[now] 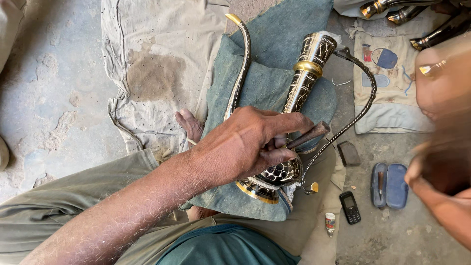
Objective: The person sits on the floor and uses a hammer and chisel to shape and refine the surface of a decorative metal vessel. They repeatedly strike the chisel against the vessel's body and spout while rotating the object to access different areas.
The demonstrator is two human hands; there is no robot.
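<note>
One left hand [245,142] has its grip closed on a wooden-handled tool [306,135] against the black-and-gold ewer [289,122]; right hand [441,172] blurred beside it, grip unclear; bare floor [54,98] left.

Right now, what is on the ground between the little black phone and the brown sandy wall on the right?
In the head view, an open blue case with a small tool inside lies right of the black phone, on bare ground.

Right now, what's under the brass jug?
The brass jug lies on a folded blue-grey cloth over the lap. The left hand covers its belly; what is beneath the cloth is hidden.
</note>
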